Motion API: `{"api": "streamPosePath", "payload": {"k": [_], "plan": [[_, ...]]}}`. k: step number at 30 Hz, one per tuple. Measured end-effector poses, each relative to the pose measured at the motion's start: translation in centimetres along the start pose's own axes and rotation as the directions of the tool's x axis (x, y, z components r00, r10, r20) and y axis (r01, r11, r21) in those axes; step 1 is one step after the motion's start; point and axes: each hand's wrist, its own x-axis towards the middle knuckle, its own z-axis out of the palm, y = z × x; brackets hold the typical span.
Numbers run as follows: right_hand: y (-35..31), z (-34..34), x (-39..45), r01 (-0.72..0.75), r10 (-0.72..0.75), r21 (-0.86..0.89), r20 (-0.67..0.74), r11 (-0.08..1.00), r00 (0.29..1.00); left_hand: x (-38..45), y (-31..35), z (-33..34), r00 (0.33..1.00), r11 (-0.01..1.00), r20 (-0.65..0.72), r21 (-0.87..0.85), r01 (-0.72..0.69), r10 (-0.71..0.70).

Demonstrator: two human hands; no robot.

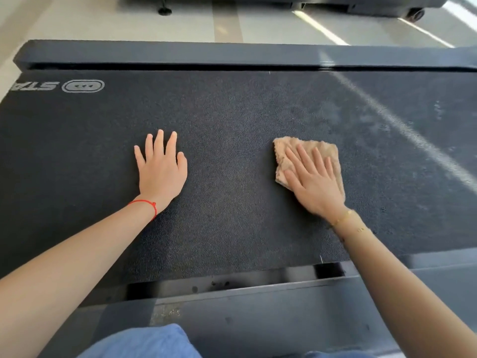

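Observation:
A black textured treadmill belt (232, 120) fills the view, with a white logo (82, 86) at its far left. My left hand (161, 166) lies flat on the belt, fingers spread, a red string round the wrist. To its right, a folded tan cloth (309, 146) lies on the belt, and my right hand (313, 180) presses flat on top of it with straight fingers. A gold bracelet circles that wrist. Pale dusty smears (343, 115) show on the belt beyond the cloth.
Dark side rails run along the far edge (180, 54) and the near edge (258, 301) of the belt. Beyond lies a pale floor (129, 24) with the black base of another machine (387, 7) at the top. My blue-clad knees (144, 343) are at the bottom.

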Motion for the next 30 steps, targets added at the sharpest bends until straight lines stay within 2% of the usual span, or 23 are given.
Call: {"api": "streamPosePath", "payload": {"k": [2,4,7,10,13,18,22,24,26,28,30], "plan": [[-1.6,0.2,0.5,0.01,-0.01,0.02,0.011,1.0,1.0,0.0,0.4,-0.2,1.0,1.0,0.013,-0.021,0.014,-0.014],[-3.9,1.1,-1.3,0.157,-0.157,-0.016,0.033,0.987,0.987,0.0,1.2,-0.3,0.999,0.998,0.028,-0.061,0.016,-0.015],[-6.6,2.4,-6.2,0.399,-0.395,-0.067,0.072,0.914,0.916,-0.1,3.3,-0.2,0.996,0.994,0.041,-0.068,-0.083,0.085],[-6.2,2.6,-9.4,0.495,-0.491,-0.025,0.087,0.869,0.867,-0.1,6.1,0.1,0.987,0.986,0.065,-0.086,-0.141,0.147],[-3.9,1.7,-9.3,0.46,-0.458,-0.014,0.066,0.888,0.886,0.3,8.2,0.4,0.987,0.987,0.097,-0.111,-0.115,0.126],[1.8,0.0,-2.9,0.184,-0.183,-0.029,0.021,0.983,0.983,1.4,10.7,1.1,0.984,0.983,0.09,-0.118,-0.141,0.152],[4.1,-1.0,4.7,0.013,-0.013,0.014,0.012,1.0,1.0,2.5,12.5,2.0,0.988,0.987,0.081,-0.098,-0.124,0.133],[3.3,-1.0,7.0,0.036,-0.037,0.031,0.03,0.999,0.999,3.1,13.2,2.3,0.991,0.992,0.081,-0.072,-0.105,0.111],[2.1,-0.5,7.7,0.172,-0.173,0.015,0.045,0.985,0.984,3.4,13.5,2.8,0.994,0.995,0.068,-0.058,-0.076,0.08],[1.9,0.0,7.4,0.343,-0.342,-0.001,0.047,0.939,0.938,3.4,13.5,3.2,0.997,0.997,0.044,-0.039,-0.067,0.068],[3.2,-0.1,8.1,0.443,-0.442,-0.001,0.049,0.897,0.895,3.3,13.3,3.6,0.997,0.997,0.025,-0.022,-0.069,0.069]]}}
